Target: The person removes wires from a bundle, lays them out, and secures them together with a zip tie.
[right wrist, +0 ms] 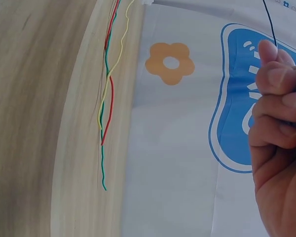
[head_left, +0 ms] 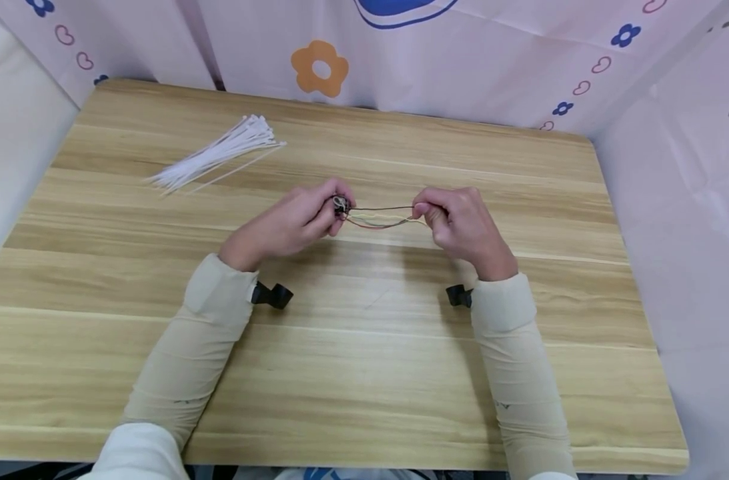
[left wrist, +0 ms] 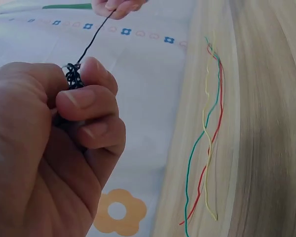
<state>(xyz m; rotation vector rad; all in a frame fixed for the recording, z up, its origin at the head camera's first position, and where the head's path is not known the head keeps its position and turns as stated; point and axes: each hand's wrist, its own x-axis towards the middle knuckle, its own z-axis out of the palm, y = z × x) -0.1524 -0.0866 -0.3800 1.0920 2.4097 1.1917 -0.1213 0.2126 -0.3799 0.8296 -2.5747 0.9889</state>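
A tangled dark bundle of wire (head_left: 341, 205) sits in the grip of my left hand (head_left: 301, 220), and its top shows between thumb and fingers in the left wrist view. From it a single black wire (left wrist: 93, 38) runs taut across to my right hand (head_left: 460, 223). Thumb and forefinger of the right hand pinch that wire (right wrist: 270, 22), the other fingers being curled in. Beneath the stretched wire, a red wire (left wrist: 221, 94), a green wire (left wrist: 188, 173) and a yellow wire (left wrist: 205, 123) appear to lie loosely crossed on the tabletop.
A fanned pile of white cable ties (head_left: 220, 155) lies at the back left of the wooden table (head_left: 340, 387). A printed white cloth (head_left: 250, 40) hangs along the table's far edge. Black wrist mounts (head_left: 272, 295) jut inward from both sleeves.
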